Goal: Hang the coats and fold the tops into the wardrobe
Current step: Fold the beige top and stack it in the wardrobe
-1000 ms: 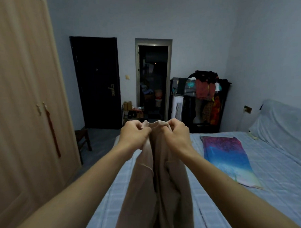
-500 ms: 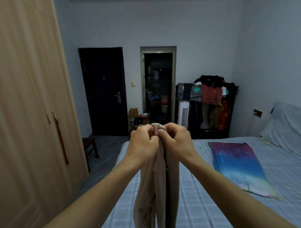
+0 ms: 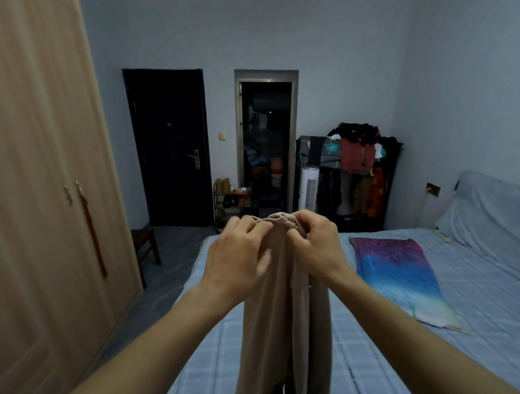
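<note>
Head view, centre frame: left hand and right hand side by side, fingers pinching the garment top edge; it hangs straight down over the bed, closed wardrobe at left.

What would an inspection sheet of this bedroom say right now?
Surface: bed, blue checked sheet.
Job's things: beige garment held up over the bed; wardrobe doors closed.
Clutter: colourful cloth flat on the bed; loaded clothes rack.
Grippers: left hand and right hand both pinch the garment's top edge.
Cables: nothing seen.
Surroundings: dark door, open doorway, white tower fan.
</note>
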Motion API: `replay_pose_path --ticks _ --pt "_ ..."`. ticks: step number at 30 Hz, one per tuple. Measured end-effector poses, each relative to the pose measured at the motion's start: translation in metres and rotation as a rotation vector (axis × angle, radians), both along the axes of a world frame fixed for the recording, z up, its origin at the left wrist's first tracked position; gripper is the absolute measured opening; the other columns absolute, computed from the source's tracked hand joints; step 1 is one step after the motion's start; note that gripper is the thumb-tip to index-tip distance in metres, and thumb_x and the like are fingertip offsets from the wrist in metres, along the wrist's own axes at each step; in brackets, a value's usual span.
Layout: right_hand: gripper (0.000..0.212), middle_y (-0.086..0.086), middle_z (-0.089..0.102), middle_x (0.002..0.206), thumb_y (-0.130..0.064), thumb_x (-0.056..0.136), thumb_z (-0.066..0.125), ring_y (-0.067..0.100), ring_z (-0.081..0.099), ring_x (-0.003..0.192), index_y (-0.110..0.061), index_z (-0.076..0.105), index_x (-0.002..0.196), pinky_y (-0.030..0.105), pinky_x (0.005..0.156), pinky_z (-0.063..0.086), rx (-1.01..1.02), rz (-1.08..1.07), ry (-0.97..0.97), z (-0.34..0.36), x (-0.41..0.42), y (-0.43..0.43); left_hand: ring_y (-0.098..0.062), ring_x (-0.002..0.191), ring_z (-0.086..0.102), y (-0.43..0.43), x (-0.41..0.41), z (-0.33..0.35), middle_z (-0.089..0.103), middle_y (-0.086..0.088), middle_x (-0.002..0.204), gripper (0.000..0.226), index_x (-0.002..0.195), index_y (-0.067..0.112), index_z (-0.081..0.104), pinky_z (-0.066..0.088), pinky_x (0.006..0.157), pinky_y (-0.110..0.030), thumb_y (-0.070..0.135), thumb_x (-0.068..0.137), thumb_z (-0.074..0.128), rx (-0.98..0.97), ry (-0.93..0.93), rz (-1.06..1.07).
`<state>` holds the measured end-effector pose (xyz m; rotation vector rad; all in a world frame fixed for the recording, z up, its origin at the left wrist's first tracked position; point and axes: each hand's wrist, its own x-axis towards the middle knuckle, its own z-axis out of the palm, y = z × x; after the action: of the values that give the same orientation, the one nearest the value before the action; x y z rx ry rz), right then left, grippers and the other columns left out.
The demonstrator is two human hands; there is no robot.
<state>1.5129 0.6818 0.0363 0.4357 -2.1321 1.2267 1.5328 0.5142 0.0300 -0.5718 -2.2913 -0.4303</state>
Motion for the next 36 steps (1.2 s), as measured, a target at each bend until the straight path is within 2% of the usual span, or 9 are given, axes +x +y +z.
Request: replay_pose_path --ticks 3,6,9,11,17,21,23,32,36 --pt "0.018 0.000 0.062 0.069 -0.003 0.085 0.058 0.012 0.054 0.065 -0.017 0.069 0.084 0.020 0.058 0.042 0.009 0.070 -0.017 -0.004 0.004 0.006 -0.018 0.098 0.048 -0.005 -0.002 -0.006 0.053 0.002 0.111 0.045 0.112 0.021 0.059 0.051 0.076 -0.034 0.025 0.071 0.078 0.029 0.086 0.049" --pt "0.021 -0.003 0.065 0.076 0.000 0.086 0.056 0.011 0.057 0.071 -0.017 0.070 0.088 0.019 0.062 0.045 0.054 0.126 -0.008 -0.005 0.007 0.013 -0.019 0.107 0.051 -0.008 -0.007 -0.007 0.055 0.003 0.119 0.060 0.120 0.021 0.054 0.049 0.089 -0.038 0.024 0.066 0.080 0.173 0.038 -0.008" --pt "0.022 -0.005 0.065 0.079 0.000 0.087 0.057 0.012 0.059 0.075 -0.017 0.069 0.090 0.022 0.066 0.046 0.082 0.147 0.002 -0.006 0.009 0.021 -0.008 0.094 0.060 -0.008 -0.011 -0.001 0.066 0.012 0.099 0.041 0.109 0.028 0.062 0.053 0.084 -0.037 0.024 0.071 0.079 0.298 -0.141 -0.151" --pt "0.022 -0.005 0.065 0.081 0.001 0.087 0.057 0.011 0.059 0.076 -0.017 0.069 0.091 0.023 0.067 0.047 0.086 0.155 0.008 -0.007 0.011 0.026 -0.004 0.084 0.059 -0.005 -0.013 0.000 0.066 0.015 0.085 0.021 0.094 0.030 0.067 0.053 0.076 -0.036 0.025 0.076 0.075 0.231 -0.162 -0.157" --pt "0.022 -0.001 0.067 0.086 0.002 0.088 0.057 0.014 0.061 0.080 -0.015 0.070 0.094 0.029 0.071 0.050 0.076 0.186 0.025 -0.010 0.015 0.033 -0.008 0.073 0.066 0.010 -0.013 0.004 0.069 0.010 0.075 0.008 0.088 0.023 0.070 0.055 0.064 -0.037 0.019 0.082 0.074 0.283 -0.284 -0.339" --pt "0.021 -0.002 0.065 0.083 -0.003 0.089 0.057 0.014 0.060 0.076 -0.019 0.068 0.096 0.028 0.065 0.049 0.053 0.176 0.012 -0.018 0.019 0.045 -0.007 0.068 0.064 0.017 -0.014 0.012 0.068 0.008 0.071 0.003 0.084 0.019 0.072 0.049 0.058 -0.025 0.016 0.084 0.073 0.265 -0.264 -0.369" --pt "0.020 -0.003 0.065 0.079 -0.003 0.087 0.060 0.013 0.059 0.071 -0.020 0.068 0.096 0.023 0.060 0.046 0.011 0.171 0.004 -0.024 0.023 0.049 -0.006 0.067 0.063 0.021 -0.015 0.018 0.068 0.009 0.071 0.002 0.084 0.018 0.072 0.047 0.058 -0.020 0.018 0.085 0.074 0.197 -0.258 -0.372" --pt "0.022 -0.003 0.065 0.073 -0.009 0.073 0.078 0.012 0.061 0.066 -0.018 0.062 0.086 0.030 0.056 0.050 -0.097 0.100 -0.157 -0.101 0.034 0.050 -0.005 0.073 0.063 0.026 -0.017 0.026 0.067 0.009 0.076 0.002 0.086 0.021 0.069 0.054 0.067 -0.035 0.020 0.087 0.068 0.053 -0.194 -0.350" --pt "0.018 -0.008 0.070 0.081 -0.010 0.079 0.074 0.008 0.066 0.075 -0.021 0.068 0.091 0.020 0.065 0.049 -0.152 0.163 -0.236 -0.137 0.032 0.054 -0.004 0.074 0.064 0.019 -0.016 0.030 0.067 0.009 0.078 0.003 0.087 0.022 0.070 0.055 0.067 -0.033 0.022 0.089 0.067 0.042 -0.185 -0.361"
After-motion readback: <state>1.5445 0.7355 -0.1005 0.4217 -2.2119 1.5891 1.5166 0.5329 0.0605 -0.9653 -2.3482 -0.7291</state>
